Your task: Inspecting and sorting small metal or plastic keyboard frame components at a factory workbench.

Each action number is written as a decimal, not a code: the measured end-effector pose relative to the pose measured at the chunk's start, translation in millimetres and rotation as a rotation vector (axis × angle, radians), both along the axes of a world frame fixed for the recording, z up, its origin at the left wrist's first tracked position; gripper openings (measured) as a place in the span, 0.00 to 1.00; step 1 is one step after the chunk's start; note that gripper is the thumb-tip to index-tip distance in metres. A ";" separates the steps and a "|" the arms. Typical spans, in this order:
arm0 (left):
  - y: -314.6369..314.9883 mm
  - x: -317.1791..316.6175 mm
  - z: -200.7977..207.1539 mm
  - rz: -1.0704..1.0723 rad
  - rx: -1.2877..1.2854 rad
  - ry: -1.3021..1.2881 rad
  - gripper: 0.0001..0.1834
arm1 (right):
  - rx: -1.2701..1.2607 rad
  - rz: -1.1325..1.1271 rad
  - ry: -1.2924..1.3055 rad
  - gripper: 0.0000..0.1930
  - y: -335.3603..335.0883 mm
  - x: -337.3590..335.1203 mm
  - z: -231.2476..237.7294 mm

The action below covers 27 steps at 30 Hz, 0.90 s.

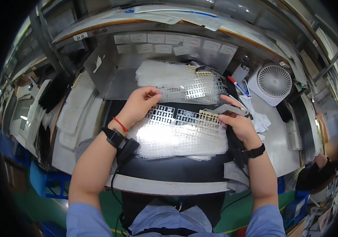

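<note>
A stack of clear plastic sheets (192, 144) with rows of small cut-outs lies on the black mat in front of me. Bright glare whitens its middle. My left hand (142, 103) is at the stack's far left corner, fingers curled and thumb pressed to them; whatever is between the fingertips is too small to make out. At the far right corner my right hand (238, 121) grips a grey ridged strip (227, 108), its thumb beside a beige perforated strip (209, 115) on the sheets. Farther back lies a second pile of similar sheets (163, 75).
A metal partition (117, 81) with paper labels stands behind the piles. To the right are a white fan (274, 82), a bottle (241, 72), markers (237, 85) and crumpled white cloth (259, 118). Stacked sheets (76, 114) fill the left side. Another person (315, 173) is at far right.
</note>
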<state>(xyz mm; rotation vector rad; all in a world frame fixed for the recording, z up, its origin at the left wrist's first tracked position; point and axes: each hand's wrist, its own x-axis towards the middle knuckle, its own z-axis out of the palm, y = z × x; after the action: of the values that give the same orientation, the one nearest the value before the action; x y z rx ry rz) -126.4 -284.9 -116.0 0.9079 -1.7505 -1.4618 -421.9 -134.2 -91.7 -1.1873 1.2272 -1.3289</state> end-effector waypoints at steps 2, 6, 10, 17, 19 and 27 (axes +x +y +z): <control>-1.4 -0.2 1.1 0.003 -0.040 0.039 0.08 | -0.009 -0.028 -0.036 0.19 0.4 -6.3 -2.3; 0.2 3.8 11.4 -0.042 -0.136 -0.069 0.05 | -0.015 -0.125 -0.021 0.13 -3.2 -26.1 -20.8; -7.6 10.9 1.2 -0.215 -0.132 -0.076 0.08 | -0.180 -0.199 -0.109 0.11 -8.4 -17.8 -20.4; -28.5 16.1 7.2 0.123 -0.557 -0.182 0.17 | -0.017 -0.159 -0.083 0.07 -10.3 -16.0 -20.0; -30.2 12.7 8.2 0.234 -0.683 -0.316 0.20 | -0.056 -0.178 -0.064 0.07 -11.3 -12.5 -19.0; -42.8 17.1 11.6 0.169 -0.672 -0.540 0.20 | -0.258 -0.246 0.014 0.08 -8.2 -15.1 -23.7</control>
<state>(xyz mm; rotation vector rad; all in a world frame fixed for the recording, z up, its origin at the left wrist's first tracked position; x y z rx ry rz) -109.3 -327.7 -104.5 1.0871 -2.2680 -0.4552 -437.0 -142.4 -115.4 -1.2541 1.2701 -1.7054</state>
